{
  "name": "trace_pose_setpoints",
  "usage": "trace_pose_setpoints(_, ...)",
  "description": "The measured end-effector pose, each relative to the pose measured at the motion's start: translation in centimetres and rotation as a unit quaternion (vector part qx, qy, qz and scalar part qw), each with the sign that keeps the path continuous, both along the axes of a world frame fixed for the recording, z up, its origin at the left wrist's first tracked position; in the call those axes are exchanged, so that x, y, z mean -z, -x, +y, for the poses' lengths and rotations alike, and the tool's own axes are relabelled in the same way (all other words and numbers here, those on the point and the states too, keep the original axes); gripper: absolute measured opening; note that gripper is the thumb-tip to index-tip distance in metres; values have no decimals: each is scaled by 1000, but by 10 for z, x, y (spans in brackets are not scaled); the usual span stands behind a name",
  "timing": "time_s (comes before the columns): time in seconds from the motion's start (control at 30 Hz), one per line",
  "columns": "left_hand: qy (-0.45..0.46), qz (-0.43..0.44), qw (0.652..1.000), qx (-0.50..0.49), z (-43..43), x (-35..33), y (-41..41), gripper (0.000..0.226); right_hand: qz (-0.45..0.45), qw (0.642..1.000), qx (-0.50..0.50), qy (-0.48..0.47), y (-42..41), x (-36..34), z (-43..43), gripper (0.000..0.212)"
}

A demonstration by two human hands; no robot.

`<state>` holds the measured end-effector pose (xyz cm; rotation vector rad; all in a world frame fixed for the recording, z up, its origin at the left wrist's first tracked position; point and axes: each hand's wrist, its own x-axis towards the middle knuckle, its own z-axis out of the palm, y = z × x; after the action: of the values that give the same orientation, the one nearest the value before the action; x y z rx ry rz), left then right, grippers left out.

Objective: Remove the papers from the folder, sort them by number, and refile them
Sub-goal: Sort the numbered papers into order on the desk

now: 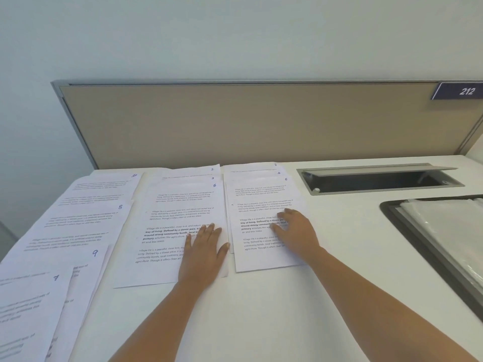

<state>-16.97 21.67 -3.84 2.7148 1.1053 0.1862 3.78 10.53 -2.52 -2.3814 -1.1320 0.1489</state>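
Sorting under way on the white bench [261, 322]: nearest me, at 8 o'clock, the sheet numbered 7 [26, 309] lies over the corner of the sheet numbered 9 [86, 273].

Ahead, both my forearms reach forward. My left hand [202, 246] lies flat at 12 o'clock, fingers straight and together, palm pressing the lower right corner of the middle stack [172, 218]. That stack is fanned so that 5 shows on the top page and 3 on the page behind it; the farthest number is too small to read surely.

My right hand [295, 231] rests at 1 o'clock, released and flat, fingers slightly spread on the right stack [261, 194]. Here 6 tops the fan, with 4 and 2 showing beyond it. The two stacks lie side by side, their edges just beside each other.

At 10 o'clock the sheet numbered 8 [78, 223] overlaps the sheet numbered 10 [104, 184], which lies farther off.

At 3 o'clock the black-edged folder [418, 239] lies open, well apart from the stacks, with its clear sleeves [449, 226] showing.

Beyond it, at 2 o'clock, a cable hatch [379, 178] stands with its lid raised. A tan partition [235, 121] closes the far edge and carries a plate reading 212 [460, 91].
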Motion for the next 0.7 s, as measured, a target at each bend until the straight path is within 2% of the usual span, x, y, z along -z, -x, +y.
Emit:
trace_pose_setpoints(0.13, 6, 10, 1000, 0, 1, -2, 0, 56, 4, 1000, 4, -1, 0, 0, 2, 45)
trace_pose_setpoints(0.17, 8, 7, 1000, 1, 0, -3, 0, 53, 4, 1000, 5, 0, 0, 0, 2, 45)
trace_pose_setpoints(0.27, 7, 14, 1000, 1, 1, -2, 0, 60, 4, 1000, 4, 4, 0, 1, 2, 45)
trace_pose_setpoints(0.37, 3, 13, 1000, 0, 0, -1, 0, 94, 6, 1000, -4, 8, 1, 1, 2, 45)
trace_pose_setpoints(0.4, 5, 10, 1000, -2, 0, -1, 0, 92, 6, 1000, -5, 9, 1, 1, 3, 45)
trace_pose_setpoints(0.47, 13, 3, 1000, -2, 1, 0, 0, 74, 6, 1000, -7, 7, 1, 1, 4, 45)
trace_pose_setpoints(0.57, 18, 0, 1000, 2, 1, -1, 1, 77, 3, 1000, -11, 5, 2, 2, 5, 45)
trace_pose_setpoints(0.63, 24, 3, 1000, 1, 1, -2, 2, 59, 3, 1000, -13, 5, 4, 1, 5, 45)
trace_pose_setpoints(0.7, 30, -3, 1000, 4, 1, -4, 2, 52, 2, 1000, -10, -3, 6, 1, 6, 44)
